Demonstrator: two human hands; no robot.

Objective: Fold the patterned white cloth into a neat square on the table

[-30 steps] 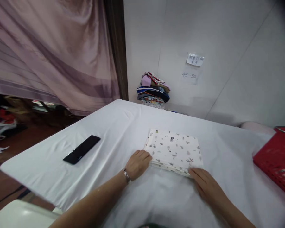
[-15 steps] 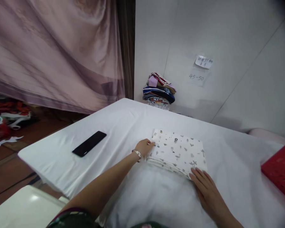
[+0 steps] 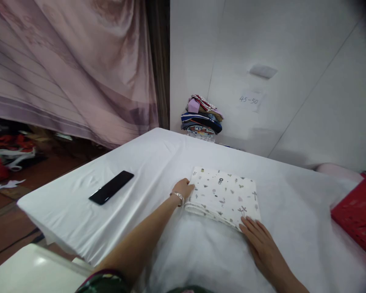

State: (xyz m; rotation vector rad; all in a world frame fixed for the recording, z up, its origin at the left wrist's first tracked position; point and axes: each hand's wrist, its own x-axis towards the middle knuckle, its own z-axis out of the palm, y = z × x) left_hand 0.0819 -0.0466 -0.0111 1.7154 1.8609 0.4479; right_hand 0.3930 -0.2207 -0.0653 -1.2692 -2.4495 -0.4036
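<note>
A folded white cloth (image 3: 222,195) with small grey and olive prints lies flat on the white-covered table (image 3: 158,162), its layered fold facing me. At its left edge is my left hand (image 3: 183,189), with a bracelet on the wrist; the fingers are bent around that edge and partly hidden. My right hand (image 3: 259,236) rests with straight fingers on the near right corner, the fingertips lying on top of the fabric.
A black phone (image 3: 111,187) lies on the table's left part. Behind the table, a pile of folded clothes (image 3: 201,118) stands against the white wall. A red basket (image 3: 356,215) is at the right, and a cream stool-like surface (image 3: 33,270) at lower left.
The view has shifted slightly, so most things sit a little further left. Both hands keep their places at the cloth, which looks unchanged. The upper wall paper now appears tilted up.
</note>
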